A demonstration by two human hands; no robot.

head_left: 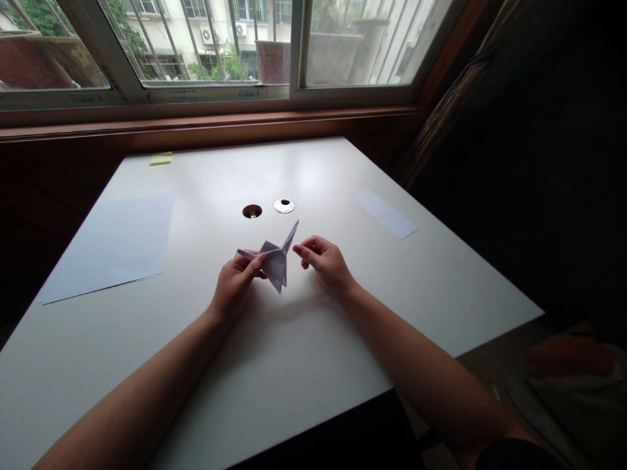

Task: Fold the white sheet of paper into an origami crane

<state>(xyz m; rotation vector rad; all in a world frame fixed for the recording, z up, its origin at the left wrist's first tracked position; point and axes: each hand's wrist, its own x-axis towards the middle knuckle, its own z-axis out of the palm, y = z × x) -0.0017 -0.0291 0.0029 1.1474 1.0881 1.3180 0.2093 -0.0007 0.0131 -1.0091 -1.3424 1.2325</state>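
My left hand (240,277) pinches a folded white paper crane (274,264) between thumb and fingers, above the white table. One thin point of the crane rises up to the right, another sticks out to the left over my fingers, and its lower flaps hang down. Just right of the crane is my right hand (326,264), its fingers curled in and the thumb close to the index finger. A small gap shows between that thumb and the crane, and nothing is visible in the hand.
White paper sheets (115,245) lie on the table's left side, and a narrow paper strip (385,214) on the right. Beyond the crane are a round cable hole (252,211) and a metal cover (283,206). Yellow sticky notes (161,158) lie near the back edge, below a window (215,42).
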